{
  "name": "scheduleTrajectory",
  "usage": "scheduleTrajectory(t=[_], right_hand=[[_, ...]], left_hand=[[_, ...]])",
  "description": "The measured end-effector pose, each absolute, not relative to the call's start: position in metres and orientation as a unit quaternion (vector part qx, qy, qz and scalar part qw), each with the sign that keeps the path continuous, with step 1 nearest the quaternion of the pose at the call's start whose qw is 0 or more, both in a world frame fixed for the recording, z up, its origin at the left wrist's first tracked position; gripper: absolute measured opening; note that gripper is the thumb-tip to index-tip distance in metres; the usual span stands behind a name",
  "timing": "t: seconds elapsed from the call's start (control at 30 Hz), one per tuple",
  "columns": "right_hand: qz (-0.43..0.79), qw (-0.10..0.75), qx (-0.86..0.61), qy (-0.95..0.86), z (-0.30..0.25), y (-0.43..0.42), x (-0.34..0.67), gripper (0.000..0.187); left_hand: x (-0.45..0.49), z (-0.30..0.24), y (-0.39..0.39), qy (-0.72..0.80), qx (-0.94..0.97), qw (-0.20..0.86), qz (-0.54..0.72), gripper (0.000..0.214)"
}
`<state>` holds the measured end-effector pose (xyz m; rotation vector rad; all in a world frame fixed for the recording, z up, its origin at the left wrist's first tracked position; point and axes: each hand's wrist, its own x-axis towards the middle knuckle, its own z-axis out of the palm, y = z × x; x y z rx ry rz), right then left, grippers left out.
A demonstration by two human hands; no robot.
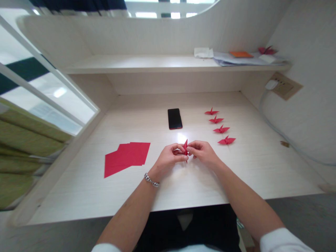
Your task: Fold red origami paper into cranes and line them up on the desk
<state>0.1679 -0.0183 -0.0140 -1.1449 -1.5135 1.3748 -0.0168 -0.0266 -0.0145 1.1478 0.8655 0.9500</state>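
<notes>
Between my two hands, above the front middle of the desk, is a red folded paper crane [185,147] held with a point upward. My left hand [172,155] grips it from the left, thumb and fingers closed on its side. From the right, my right hand [202,151] pinches the same crane with thumb and forefinger. Several finished red paper cranes [221,130] stand in a column on the desk to the right of my hands. Overlapping red paper sheets [128,155] lie flat to the left.
A black phone [174,118] lies beyond my hands on the white desk [86,189]. The shelf [147,63] above carries papers [228,60], an orange piece [240,54] and a dark red folded shape [267,50]. A white cable [278,131] runs from the wall socket [287,87] at right.
</notes>
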Motion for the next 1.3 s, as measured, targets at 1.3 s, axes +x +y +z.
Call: scheduleTrajectory(t=[1.3], right_hand=[[0.546, 0.386, -0.453, -0.589, -0.0131, -0.0186, 0.1662, 0.024]], left_hand=[[-0.0159, -0.0183, -0.0264, 0.386, 0.517, 0.636, 0.422, 0.022]])
